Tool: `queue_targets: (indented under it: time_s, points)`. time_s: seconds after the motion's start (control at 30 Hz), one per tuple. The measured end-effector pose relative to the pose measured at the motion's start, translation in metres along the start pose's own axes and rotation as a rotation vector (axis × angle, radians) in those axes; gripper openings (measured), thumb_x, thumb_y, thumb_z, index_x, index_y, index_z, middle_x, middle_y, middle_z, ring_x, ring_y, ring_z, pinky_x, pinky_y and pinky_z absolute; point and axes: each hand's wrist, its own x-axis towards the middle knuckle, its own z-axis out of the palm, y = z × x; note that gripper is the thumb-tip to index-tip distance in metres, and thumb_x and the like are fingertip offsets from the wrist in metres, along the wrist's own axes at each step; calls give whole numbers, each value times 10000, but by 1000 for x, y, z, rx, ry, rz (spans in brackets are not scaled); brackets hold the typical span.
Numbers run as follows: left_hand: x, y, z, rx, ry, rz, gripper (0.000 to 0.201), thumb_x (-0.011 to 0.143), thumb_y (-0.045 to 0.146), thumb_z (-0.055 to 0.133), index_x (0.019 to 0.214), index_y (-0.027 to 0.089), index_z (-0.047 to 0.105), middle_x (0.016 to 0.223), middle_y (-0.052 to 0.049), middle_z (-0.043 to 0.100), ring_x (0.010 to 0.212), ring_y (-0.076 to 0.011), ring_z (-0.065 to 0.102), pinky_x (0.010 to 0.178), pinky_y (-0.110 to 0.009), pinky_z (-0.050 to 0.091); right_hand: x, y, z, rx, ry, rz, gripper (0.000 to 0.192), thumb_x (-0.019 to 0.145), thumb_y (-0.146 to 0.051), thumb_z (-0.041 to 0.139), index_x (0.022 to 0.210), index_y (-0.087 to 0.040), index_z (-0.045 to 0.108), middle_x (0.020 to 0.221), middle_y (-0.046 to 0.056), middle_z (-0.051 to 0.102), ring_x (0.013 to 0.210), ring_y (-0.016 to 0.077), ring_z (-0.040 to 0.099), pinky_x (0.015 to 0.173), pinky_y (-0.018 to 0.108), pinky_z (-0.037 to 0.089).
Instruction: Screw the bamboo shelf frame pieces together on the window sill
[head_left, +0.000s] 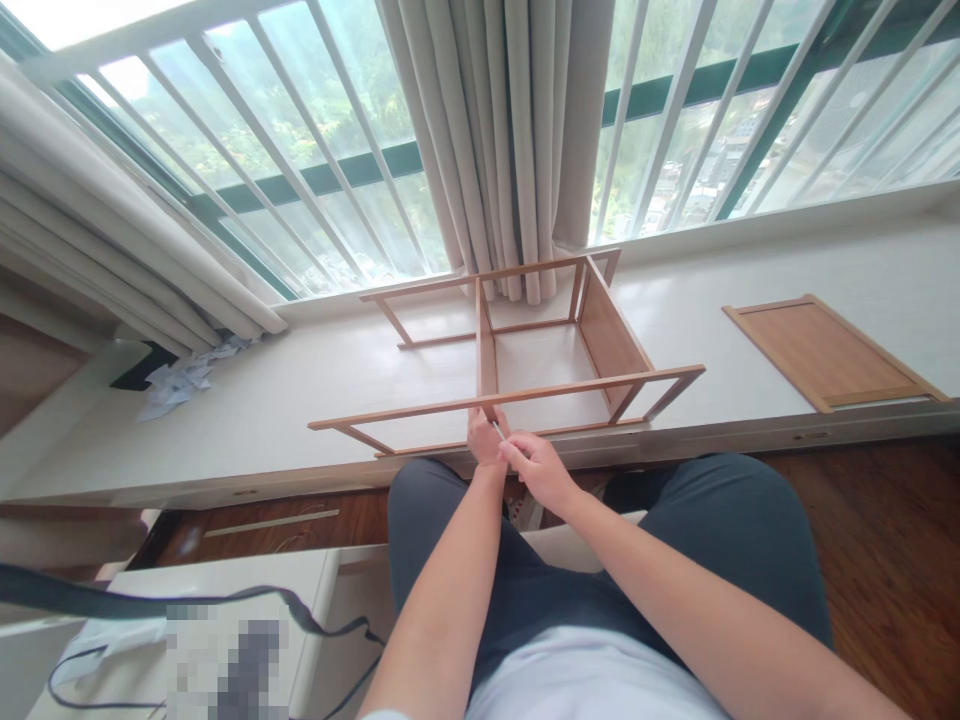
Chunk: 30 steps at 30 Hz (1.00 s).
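A wooden frame [525, 385] of thin rails and two upright panels lies on its side on the white window ledge [300, 400]. My left hand [484, 436] presses against the frame's near rail, just below the middle panel [486, 350]. My right hand [536, 468] is right beside it, fingers closed on a thin metal tool [498, 430] whose tip points at the joint between rail and panel. Both hands are over my knees at the ledge's front edge.
A separate wooden panel [825, 352] lies flat on the ledge at the right. Crumpled white paper [184, 380] sits at the left near a dark object. Grey curtains [517, 140] hang behind the frame before barred windows. A white box with black cable [225, 610] is at lower left.
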Motion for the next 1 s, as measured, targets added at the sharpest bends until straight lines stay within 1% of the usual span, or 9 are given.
queue_targets:
  time_s: [0.13, 0.27, 0.43, 0.5, 0.6, 0.67, 0.73, 0.87, 1.0]
  points:
    - [1, -1, 2, 82, 79, -10, 267, 931, 327, 474, 977, 165, 681, 1049, -154, 643, 952, -280, 657, 798, -360, 491, -16, 13, -35, -41, 92, 72, 372, 904, -508, 551, 743, -195, 672, 769, 34, 608, 626, 150, 504, 542, 247, 392]
    - [1, -3, 4, 115, 93, -9, 259, 924, 316, 477, 994, 169, 678, 1039, -148, 645, 977, -279, 640, 827, -364, 485, -30, 19, -70, -118, 176, 119, 413, 899, -552, 531, 750, -191, 664, 739, 35, 583, 606, 154, 503, 503, 251, 395]
    - [-2, -14, -11, 132, -17, 134, 280, 905, 423, 536, 1001, 195, 666, 1103, -140, 607, 1095, -291, 567, 923, -394, 470, -51, 38, -117, -245, 233, 144, 421, 884, -562, 530, 746, -193, 678, 799, 65, 621, 673, 177, 553, 539, 266, 442]
    - [-7, -22, -21, 171, -79, 177, 329, 865, 440, 598, 1082, 200, 657, 1110, -133, 592, 1111, -296, 547, 947, -405, 462, -61, 50, -136, -268, 260, 218, 419, 864, -562, 542, 747, -186, 686, 765, 69, 631, 624, 168, 544, 523, 272, 438]
    - [-14, -38, -38, 260, -177, 200, 495, 829, 410, 647, 1271, 193, 602, 1136, -129, 584, 1129, -308, 534, 999, -423, 436, -68, 68, -155, -237, 276, 365, 417, 820, -553, 562, 713, -169, 682, 684, 70, 615, 563, 157, 520, 468, 265, 419]
    - [-18, -50, -49, 301, -231, 188, 528, 830, 380, 648, 1321, 196, 590, 1146, -122, 591, 1136, -303, 537, 1021, -418, 426, -67, 76, -161, -191, 272, 423, 394, 796, -530, 572, 684, -164, 665, 671, 63, 609, 545, 144, 508, 434, 244, 406]
    - [-20, -61, -60, 311, -257, 168, 465, 850, 343, 627, 1293, 199, 628, 1131, -114, 610, 1122, -282, 555, 1031, -403, 426, -62, 81, -160, -141, 256, 455, 358, 780, -499, 574, 680, -164, 653, 670, 48, 606, 523, 122, 490, 407, 220, 393]
    - [-24, -76, -85, 280, -264, 98, 314, 892, 266, 559, 1147, 183, 723, 1046, -97, 659, 995, -228, 615, 974, -362, 466, -52, 90, -152, -63, 191, 497, 272, 776, -419, 555, 736, -166, 649, 673, 27, 614, 497, 101, 478, 369, 190, 374]
    - [-29, -83, -109, 264, -233, 35, 286, 920, 262, 514, 1051, 182, 755, 1014, -89, 691, 963, -217, 638, 929, -342, 476, -50, 103, -146, -34, 123, 522, 234, 786, -381, 522, 837, -174, 620, 679, 17, 629, 480, 101, 475, 351, 188, 359]
